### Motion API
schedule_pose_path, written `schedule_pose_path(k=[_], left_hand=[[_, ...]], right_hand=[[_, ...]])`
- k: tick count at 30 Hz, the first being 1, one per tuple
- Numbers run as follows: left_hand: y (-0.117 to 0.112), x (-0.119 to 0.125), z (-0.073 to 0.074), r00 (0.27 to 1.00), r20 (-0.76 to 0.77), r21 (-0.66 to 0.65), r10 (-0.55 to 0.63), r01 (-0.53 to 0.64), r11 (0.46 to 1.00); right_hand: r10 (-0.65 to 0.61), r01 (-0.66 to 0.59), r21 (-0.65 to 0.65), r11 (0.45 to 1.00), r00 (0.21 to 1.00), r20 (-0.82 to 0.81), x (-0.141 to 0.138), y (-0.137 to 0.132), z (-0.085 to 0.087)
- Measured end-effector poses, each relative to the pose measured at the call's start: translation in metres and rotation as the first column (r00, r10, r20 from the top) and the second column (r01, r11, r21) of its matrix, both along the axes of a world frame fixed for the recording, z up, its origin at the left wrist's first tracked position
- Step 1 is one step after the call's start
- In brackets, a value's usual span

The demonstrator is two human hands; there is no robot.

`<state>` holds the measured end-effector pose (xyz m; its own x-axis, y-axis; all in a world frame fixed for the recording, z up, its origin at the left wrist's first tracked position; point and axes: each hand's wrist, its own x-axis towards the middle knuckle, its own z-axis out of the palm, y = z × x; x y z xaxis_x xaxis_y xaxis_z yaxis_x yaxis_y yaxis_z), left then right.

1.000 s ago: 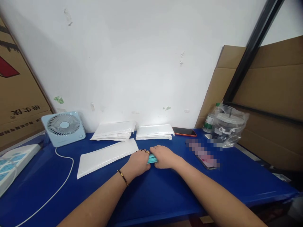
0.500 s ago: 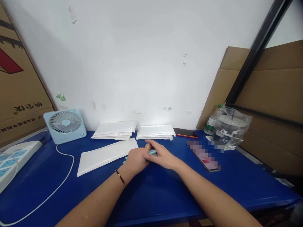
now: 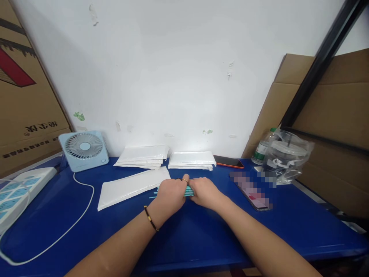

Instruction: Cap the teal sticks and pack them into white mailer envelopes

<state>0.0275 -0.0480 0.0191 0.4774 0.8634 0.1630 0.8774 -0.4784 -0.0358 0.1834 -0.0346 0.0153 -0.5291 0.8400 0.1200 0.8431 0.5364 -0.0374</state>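
Note:
Just above the blue table, my left hand (image 3: 172, 193) is closed around a bundle of thin teal sticks (image 3: 188, 191), whose exact kind I cannot make out. Some of their ends poke out on the left, by the wrist. My right hand (image 3: 206, 192) is closed on the right end of the same bundle, its fingers meeting the left hand's thumb. Most of the bundle is hidden by the hands. Close behind the left hand lies a single flat white padded envelope (image 3: 132, 187).
Two stacks of white envelopes, one left (image 3: 141, 157) and one right (image 3: 191, 159), stand against the wall. Nearby are an orange-edged phone (image 3: 230, 161), another phone (image 3: 252, 192), a bagged cup (image 3: 285, 157), a bottle (image 3: 262, 148), a blue fan (image 3: 85, 151) and a power strip (image 3: 25, 192).
My right hand's fingers have curled from stretched out to closed on the right end of the teal bundle. The view has shifted slightly.

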Motion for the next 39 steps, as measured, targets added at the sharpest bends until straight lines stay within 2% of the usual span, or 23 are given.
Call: schedule_pose_path(k=[3, 5, 8, 10, 12, 14, 16, 18, 19, 21, 22, 24, 25, 26, 28, 30, 32, 33, 35, 36, 37, 38, 39], left_hand=[[0.003, -0.014, 0.005, 0.998, 0.007, -0.137, 0.065, -0.063, 0.989], [0.006, -0.018, 0.005, 0.998, -0.008, -0.139, 0.070, -0.071, 0.988], [0.007, -0.014, -0.001, 0.998, -0.052, -0.004, -0.019, 0.018, 1.000], [0.007, -0.007, -0.003, 0.987, -0.083, 0.072, -0.135, 0.141, 0.987], [0.005, -0.002, -0.002, 0.973, -0.079, 0.111, -0.215, 0.223, 0.968], [0.003, -0.002, 0.005, 0.972, -0.028, 0.139, -0.235, 0.236, 0.962], [0.003, -0.008, 0.015, 0.977, 0.091, 0.213, -0.191, 0.168, 0.962], [0.006, -0.018, 0.025, 0.944, 0.310, 0.293, -0.112, 0.017, 0.956], [0.008, -0.024, 0.028, 0.889, 0.452, 0.297, -0.076, -0.070, 0.952], [0.012, -0.031, 0.030, 0.683, 0.727, 0.221, -0.069, -0.138, 0.965], [0.013, -0.032, 0.028, 0.548, 0.832, 0.172, -0.090, -0.101, 0.980], [0.012, -0.028, 0.023, 0.302, 0.946, 0.101, -0.115, 0.063, 0.993], [0.010, -0.023, 0.020, 0.230, 0.968, 0.070, -0.103, 0.148, 0.986], [0.008, -0.018, 0.018, 0.208, 0.975, 0.032, -0.079, 0.218, 0.975], [0.004, -0.010, 0.017, 0.249, 0.967, -0.028, -0.048, 0.296, 0.955], [0.005, -0.014, 0.020, 0.331, 0.941, -0.038, -0.068, 0.303, 0.952], [0.011, -0.032, 0.023, 0.467, 0.879, -0.033, -0.096, 0.261, 0.965], [0.017, -0.046, 0.023, 0.584, 0.807, -0.053, -0.087, 0.218, 0.974], [0.031, -0.077, 0.019, 0.862, 0.507, -0.184, 0.009, 0.099, 0.978], [0.038, -0.091, 0.016, 0.938, 0.321, -0.264, 0.130, -0.043, 0.964], [0.044, -0.104, 0.013, 0.950, 0.155, -0.324, 0.269, -0.209, 0.923], [0.048, -0.113, 0.010, 0.930, 0.037, -0.364, 0.365, -0.328, 0.872], [0.051, -0.118, 0.008, 0.920, -0.014, -0.383, 0.392, -0.367, 0.847]], right_hand=[[0.032, -0.039, 0.096, 0.995, 0.997, 0.074, -0.001, 0.000, 0.003], [0.003, -0.007, 0.083, 0.997, 0.999, 0.046, -0.001, 0.000, 0.003], [-0.016, -0.002, -0.142, 0.990, 0.992, -0.125, -0.001, 0.000, 0.003], [-0.021, -0.096, -0.373, 0.923, 0.954, -0.298, 0.000, 0.000, 0.001], [-0.088, -0.193, -0.565, 0.802, 0.898, -0.430, 0.001, 0.001, -0.002], [-0.179, -0.236, -0.642, 0.729, 0.841, -0.511, 0.000, 0.002, -0.004], [-0.227, -0.249, -0.603, 0.758, 0.766, -0.602, -0.001, 0.002, -0.006], [-0.250, -0.252, -0.541, 0.802, 0.681, -0.688, -0.002, 0.003, -0.007], [-0.259, -0.257, -0.526, 0.810, 0.649, -0.715, -0.003, 0.003, -0.007], [-0.272, -0.269, -0.521, 0.810, 0.615, -0.740, -0.005, 0.002, -0.007], [-0.274, -0.272, -0.521, 0.809, 0.609, -0.745, -0.007, 0.002, -0.008], [-0.256, -0.264, -0.500, 0.825, 0.614, -0.746, -0.011, 0.001, -0.011], [-0.232, -0.255, -0.477, 0.841, 0.626, -0.744, -0.013, 0.000, -0.013], [-0.201, -0.249, -0.450, 0.858, 0.643, -0.739, -0.015, 0.000, -0.015], [-0.141, -0.233, -0.391, 0.890, 0.677, -0.723, -0.018, 0.000, -0.019], [-0.118, -0.219, -0.355, 0.909, 0.682, -0.722, -0.016, 0.001, -0.019], [-0.150, -0.209, -0.365, 0.907, 0.650, -0.745, -0.010, 0.004, -0.016], [-0.177, -0.208, -0.383, 0.900, 0.629, -0.757, -0.006, 0.006, -0.013], [-0.238, -0.204, -0.429, 0.880, 0.591, -0.770, 0.004, 0.010, -0.008], [-0.263, -0.196, -0.443, 0.875, 0.577, -0.773, 0.008, 0.012, -0.005], [-0.282, -0.184, -0.451, 0.873, 0.563, -0.777, 0.013, 0.013, -0.003], [-0.298, -0.172, -0.455, 0.874, 0.550, -0.780, 0.016, 0.014, -0.001], [-0.313, -0.163, -0.460, 0.873, 0.536, -0.784, 0.019, 0.015, 0.000]])
